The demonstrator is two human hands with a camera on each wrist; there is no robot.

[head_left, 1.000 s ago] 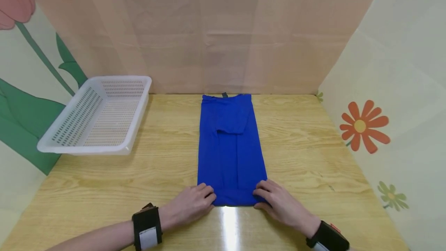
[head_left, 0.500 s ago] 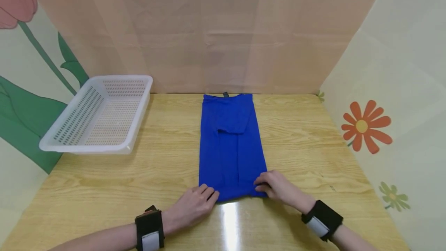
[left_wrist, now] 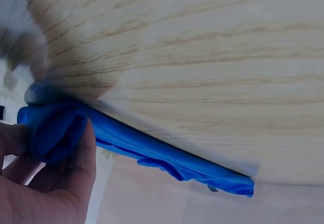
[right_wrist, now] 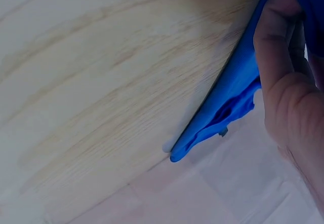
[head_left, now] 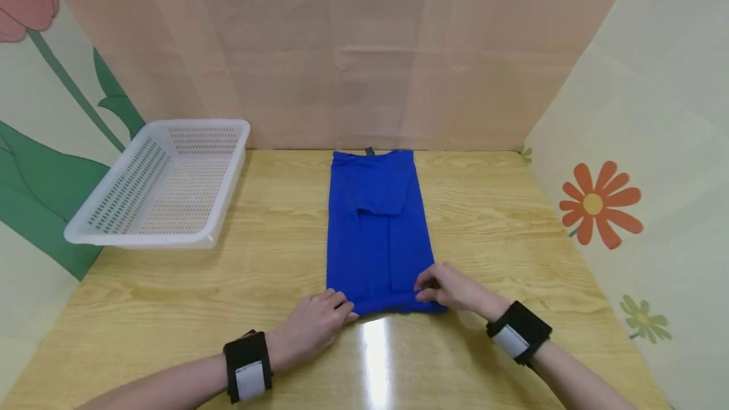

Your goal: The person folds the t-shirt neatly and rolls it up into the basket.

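Note:
A blue T-shirt (head_left: 373, 245), folded into a long narrow strip, lies flat with its collar and dark tag at the far end and a folded sleeve on top. Its near end is turned up into a loose roll. My left hand (head_left: 313, 324) pinches the left end of that roll between thumb and fingers; the left wrist view shows the layered coil of cloth (left_wrist: 58, 133) in its grip. At the other corner my right hand (head_left: 455, 286) pinches the roll, fingers bent, though its fingertips are partly hidden by cloth in the right wrist view.
A white perforated plastic basket (head_left: 171, 242) stands at the back left of the wooden table (head_left: 490, 226). A pinkish sheet (head_left: 285, 68) hangs behind the table, and a flower-printed sheet (head_left: 672, 144) borders the right side.
Both hands have moved away from the body, the right one further, and the shirt's near end has rolled up with them. The strip is shorter now. The basket stays put.

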